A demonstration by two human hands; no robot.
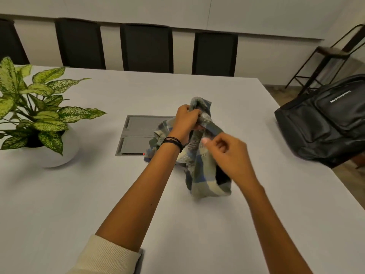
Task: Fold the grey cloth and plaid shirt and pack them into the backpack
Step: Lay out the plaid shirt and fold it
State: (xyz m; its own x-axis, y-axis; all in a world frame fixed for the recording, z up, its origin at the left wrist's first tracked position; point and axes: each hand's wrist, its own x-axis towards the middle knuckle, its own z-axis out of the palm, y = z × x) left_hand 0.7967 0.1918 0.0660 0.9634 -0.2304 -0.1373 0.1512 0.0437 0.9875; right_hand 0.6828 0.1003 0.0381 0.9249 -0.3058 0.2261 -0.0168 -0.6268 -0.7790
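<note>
Left hand (185,123) grips a bunched upper part of the plaid shirt (199,175), lifted above the table (79,204). Right hand (229,157): fingers curled, thumb against the fabric; blurred, so cannot tell whether it holds any cloth. Shirt's lower folds rest mid-table, partly over a grey recessed panel (138,129). Black backpack (325,123) at the table's right edge, well apart from the shirt. Potted plant (35,107) at far left.

Left hand (185,123) grips plaid shirt (201,175), right hand (229,155) pinches it.
</note>
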